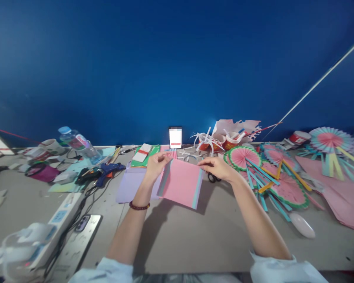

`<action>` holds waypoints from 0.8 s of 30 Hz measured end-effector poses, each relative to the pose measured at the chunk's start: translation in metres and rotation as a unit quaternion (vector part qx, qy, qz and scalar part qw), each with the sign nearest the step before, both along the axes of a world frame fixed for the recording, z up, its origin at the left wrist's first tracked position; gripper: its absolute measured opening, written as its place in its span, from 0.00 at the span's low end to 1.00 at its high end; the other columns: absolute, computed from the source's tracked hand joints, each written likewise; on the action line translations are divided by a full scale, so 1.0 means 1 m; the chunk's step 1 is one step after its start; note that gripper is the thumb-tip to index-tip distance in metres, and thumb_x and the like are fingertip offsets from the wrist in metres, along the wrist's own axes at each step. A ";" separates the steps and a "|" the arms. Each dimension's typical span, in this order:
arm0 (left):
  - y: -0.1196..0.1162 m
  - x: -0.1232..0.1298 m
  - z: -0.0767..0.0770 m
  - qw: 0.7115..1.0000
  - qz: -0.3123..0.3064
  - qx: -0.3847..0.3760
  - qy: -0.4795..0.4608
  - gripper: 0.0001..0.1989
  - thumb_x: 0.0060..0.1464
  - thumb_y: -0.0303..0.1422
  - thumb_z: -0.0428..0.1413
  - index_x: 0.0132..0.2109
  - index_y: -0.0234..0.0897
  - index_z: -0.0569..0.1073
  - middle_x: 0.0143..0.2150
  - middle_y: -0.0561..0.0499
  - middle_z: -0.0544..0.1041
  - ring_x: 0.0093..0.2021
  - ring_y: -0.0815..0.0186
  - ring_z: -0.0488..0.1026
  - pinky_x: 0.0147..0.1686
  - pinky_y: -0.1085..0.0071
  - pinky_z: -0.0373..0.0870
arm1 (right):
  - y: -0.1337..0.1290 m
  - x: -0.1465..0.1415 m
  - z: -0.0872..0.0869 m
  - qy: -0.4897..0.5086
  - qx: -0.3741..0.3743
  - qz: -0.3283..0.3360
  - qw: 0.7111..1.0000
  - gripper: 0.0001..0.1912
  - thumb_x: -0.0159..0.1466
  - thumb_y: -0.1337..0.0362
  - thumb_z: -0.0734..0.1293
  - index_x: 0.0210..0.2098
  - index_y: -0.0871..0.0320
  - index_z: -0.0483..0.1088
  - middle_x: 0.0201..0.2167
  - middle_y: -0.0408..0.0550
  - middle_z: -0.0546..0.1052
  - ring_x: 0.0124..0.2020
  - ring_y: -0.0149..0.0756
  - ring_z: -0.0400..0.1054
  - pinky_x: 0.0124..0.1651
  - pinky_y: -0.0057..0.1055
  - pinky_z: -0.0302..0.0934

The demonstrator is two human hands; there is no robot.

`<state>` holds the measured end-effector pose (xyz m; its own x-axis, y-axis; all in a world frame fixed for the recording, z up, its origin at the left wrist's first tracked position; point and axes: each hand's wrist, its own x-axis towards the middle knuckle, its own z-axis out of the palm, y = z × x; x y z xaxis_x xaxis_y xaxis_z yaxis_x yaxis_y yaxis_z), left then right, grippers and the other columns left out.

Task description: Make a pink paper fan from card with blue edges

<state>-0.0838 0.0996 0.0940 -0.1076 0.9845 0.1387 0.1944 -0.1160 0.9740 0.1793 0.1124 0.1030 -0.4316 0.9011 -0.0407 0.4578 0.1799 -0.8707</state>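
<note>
A square sheet of pink paper (181, 182) with blue-green strips along two opposite edges hangs tilted above the grey table. My left hand (157, 167) pinches its upper left corner, and a dark beaded bracelet circles that wrist. At the upper right corner, my right hand (216, 167) grips the paper between thumb and fingers. Lilac paper (128, 186) lies beneath and to the left of the raised sheet. Close under my right hand rest black-handled scissors (213, 177), their blades mostly hidden.
Paper fans (244, 159) with coloured strips pile up on the right, near a white computer mouse (302, 225). Paper cups (219, 141) stand at the back. On the left are a power strip (57, 224), a phone (85, 236), a glue gun (110, 171) and a water bottle (81, 143).
</note>
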 end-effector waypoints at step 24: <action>-0.038 0.069 -0.020 0.837 -0.050 0.358 0.411 0.14 0.60 0.23 0.46 0.51 0.34 0.69 0.43 0.41 0.77 0.45 0.58 0.74 0.41 0.64 0.69 | -0.012 -0.028 0.001 0.175 -0.049 0.034 0.983 0.21 0.57 0.61 0.66 0.50 0.55 0.62 0.31 0.42 0.74 0.35 0.32 0.69 0.43 0.32 0.62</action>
